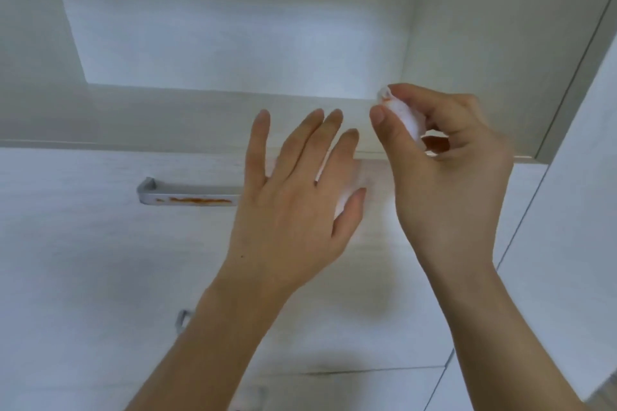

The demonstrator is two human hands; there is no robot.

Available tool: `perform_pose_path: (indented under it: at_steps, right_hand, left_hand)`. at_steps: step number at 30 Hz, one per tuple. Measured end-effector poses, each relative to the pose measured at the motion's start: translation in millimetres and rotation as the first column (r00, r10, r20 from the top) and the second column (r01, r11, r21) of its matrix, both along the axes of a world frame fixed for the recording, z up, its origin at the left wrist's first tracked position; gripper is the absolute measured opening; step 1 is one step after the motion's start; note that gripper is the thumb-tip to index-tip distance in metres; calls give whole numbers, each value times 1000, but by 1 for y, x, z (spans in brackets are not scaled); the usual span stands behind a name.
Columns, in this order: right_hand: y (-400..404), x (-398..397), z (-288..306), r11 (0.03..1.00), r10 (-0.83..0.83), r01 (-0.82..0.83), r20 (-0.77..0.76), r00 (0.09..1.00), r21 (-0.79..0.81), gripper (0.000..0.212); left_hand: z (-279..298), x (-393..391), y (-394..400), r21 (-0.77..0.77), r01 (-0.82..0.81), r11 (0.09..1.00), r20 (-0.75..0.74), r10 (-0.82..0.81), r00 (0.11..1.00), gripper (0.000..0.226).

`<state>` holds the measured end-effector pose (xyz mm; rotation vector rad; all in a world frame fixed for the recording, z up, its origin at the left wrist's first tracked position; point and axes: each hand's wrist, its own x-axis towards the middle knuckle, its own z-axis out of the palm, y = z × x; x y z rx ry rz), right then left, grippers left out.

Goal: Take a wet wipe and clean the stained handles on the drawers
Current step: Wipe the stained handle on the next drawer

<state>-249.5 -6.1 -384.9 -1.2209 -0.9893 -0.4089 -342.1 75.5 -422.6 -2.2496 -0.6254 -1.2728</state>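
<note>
Drawers: whitewashed wood-grain drawer fronts (pixel 83 260) fill the lower half of the view, stacked one above another, with a thin dark seam low down between two of them.
Alcove: an open white-panelled recess (pixel 233 27) sits above the drawers, brightly lit on its back wall, with a pale ledge (pixel 133 117) along its front edge.
Side panel: a plain white upright panel (pixel 567 210) borders the drawers on the right.
Left hand: the left hand (pixel 293 190) is spread flat with straight fingers in front of the top drawer front, covering the right part of the upper handle; it grips nothing, and whether it touches the drawer cannot be told.
Right hand: the right hand (pixel 447 157) is raised near the ledge, beside and slightly above the left hand, its thumb and curled fingers pinching the wipe.
Upper handle: a grey metal bar handle (pixel 187 193) on the top drawer front carries an orange-red smear (pixel 197 200) along its lower edge.
Lower handle: the left end of a second grey metal handle (pixel 183 319) shows beside the left forearm; the rest is hidden.
Wipe: a crumpled white wet wipe (pixel 405 120) is bunched in the right hand's fingers, with faint orange marks near its top.
</note>
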Motion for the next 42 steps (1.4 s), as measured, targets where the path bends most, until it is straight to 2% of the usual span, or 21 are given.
perform_pose_path:
  at_steps: [2,6,10,16,20,24,29,35,42]
  right_hand:
    - [7,-12,-9,1000,15,-15,-3,1000,6,16]
    - [24,-38,-31,999,43,-43,3,999,-13,16]
    - [37,-58,-50,999,45,-45,-2,999,-19,18]
    - [52,-80,-72,997,82,-82,-40,996,6,18]
    - [60,-86,-77,998,53,-52,-30,998,27,20]
    - [65,-92,-85,997,-59,56,67,996,55,23]
    - [71,-90,-82,990,94,-72,-184,978,122,17]
    - [74,-88,-79,992,85,-63,-206,975,109,16]
    - [67,-94,-84,971,-13,21,-33,999,239,17]
  left_hand:
    - [-3,-31,15,32,-6,999,72,4,997,52]
    - [-15,-85,47,-63,-27,998,116,34,993,69]
    - [-30,-115,73,-117,20,993,147,-3,989,80]
    - [-44,-128,103,-99,-70,993,104,80,991,96]
    - [-49,-114,107,-86,-58,995,168,71,983,103]
    - [-51,-104,110,-57,-98,994,227,109,968,106]
    - [-50,-102,112,-12,-143,990,242,141,960,106]
    - [-51,-101,112,-1,-146,989,241,142,960,106]
    - [-54,-115,114,-44,-106,993,209,113,971,102]
